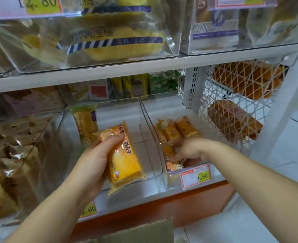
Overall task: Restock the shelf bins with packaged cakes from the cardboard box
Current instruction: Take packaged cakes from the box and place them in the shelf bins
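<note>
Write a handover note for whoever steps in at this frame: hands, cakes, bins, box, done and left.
Left hand grips a yellow packaged cake over the middle bin, not yet placed.
Right hand is down in the right bin on its orange packets; grip unclear.
Middle bin holds one green-edged packet at the back.
Cardboard box shows at the bottom edge, contents hidden.
Left to do: set this cake down, then keep filling both bins.
</note>
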Motion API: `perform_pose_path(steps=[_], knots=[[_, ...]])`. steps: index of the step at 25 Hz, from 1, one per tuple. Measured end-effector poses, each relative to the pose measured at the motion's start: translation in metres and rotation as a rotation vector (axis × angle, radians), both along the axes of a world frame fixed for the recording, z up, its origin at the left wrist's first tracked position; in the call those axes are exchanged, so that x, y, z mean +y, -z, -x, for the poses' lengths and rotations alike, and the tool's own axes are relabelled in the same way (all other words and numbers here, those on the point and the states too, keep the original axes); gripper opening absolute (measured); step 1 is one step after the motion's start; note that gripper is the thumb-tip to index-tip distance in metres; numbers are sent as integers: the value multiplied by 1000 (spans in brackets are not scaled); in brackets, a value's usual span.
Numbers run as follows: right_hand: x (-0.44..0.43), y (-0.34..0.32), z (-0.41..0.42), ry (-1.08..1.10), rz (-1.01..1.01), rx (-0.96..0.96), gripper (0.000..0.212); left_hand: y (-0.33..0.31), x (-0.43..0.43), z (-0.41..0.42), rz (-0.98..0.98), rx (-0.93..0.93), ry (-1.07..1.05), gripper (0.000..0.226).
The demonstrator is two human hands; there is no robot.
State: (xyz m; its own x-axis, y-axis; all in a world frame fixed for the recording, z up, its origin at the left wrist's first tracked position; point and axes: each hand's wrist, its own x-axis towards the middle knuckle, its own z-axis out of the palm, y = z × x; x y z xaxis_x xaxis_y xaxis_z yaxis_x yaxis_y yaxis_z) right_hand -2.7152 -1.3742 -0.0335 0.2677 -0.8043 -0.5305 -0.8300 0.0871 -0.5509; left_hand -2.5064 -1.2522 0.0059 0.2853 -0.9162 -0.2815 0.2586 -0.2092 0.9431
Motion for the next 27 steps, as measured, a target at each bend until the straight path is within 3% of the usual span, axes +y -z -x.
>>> perform_pose_path(steps=[4,6,7,8,10,13,15,16,18,20,22,24,27], knots=[[3,-8,2,-106,-15,68,59,-9,7,8,11,-26,62,53],[8,-26,5,-74,243,85,38,-17,7,12,25,-20,104,47],[11,-37,8,3,355,-81,31,-22,5,15,42,-10,119,41],[18,-52,10,77,355,-330,36,-27,2,19,55,-1,135,37],[40,-79,10,10,131,-713,45,-38,-8,33,79,-16,182,31],[68,-89,5,-139,60,-765,29,-48,-27,57,126,-133,227,38],[60,-88,12,22,103,-820,25,-48,-38,63,191,-470,156,49],[51,-84,20,131,168,-800,29,-45,-40,61,232,-691,115,53],[34,-72,39,299,376,-563,30,-30,-37,53,291,-1081,170,61],[25,-56,48,305,430,-248,17,-4,-35,43,298,-1270,395,69],[21,-37,47,231,259,-118,11,20,-35,37,296,-1271,507,71],[20,-25,41,190,127,-87,10,31,-37,35,329,-1217,487,72],[12,-18,39,78,147,15,18,36,-36,37,338,-1167,461,75]])
